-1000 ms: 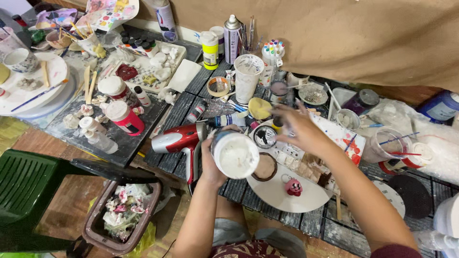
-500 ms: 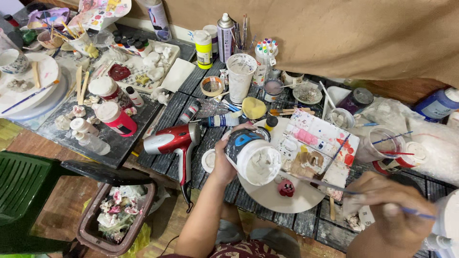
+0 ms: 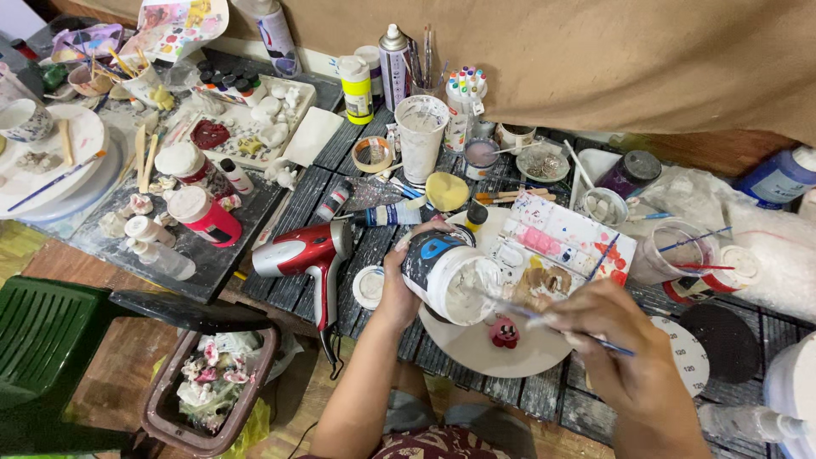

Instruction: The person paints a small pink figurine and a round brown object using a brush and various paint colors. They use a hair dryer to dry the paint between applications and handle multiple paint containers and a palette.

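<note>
One paint jar [image 3: 449, 274], one brush [image 3: 544, 321], two hands.

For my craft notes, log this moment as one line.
left hand: holds tilted white paint jar | right hand: holds brush at jar mouth | below: white plate, pink figurine

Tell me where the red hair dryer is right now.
In the head view, the red hair dryer lies on the slatted table, left of the left hand that holds the paint tub, with a small white lid between them.
</note>
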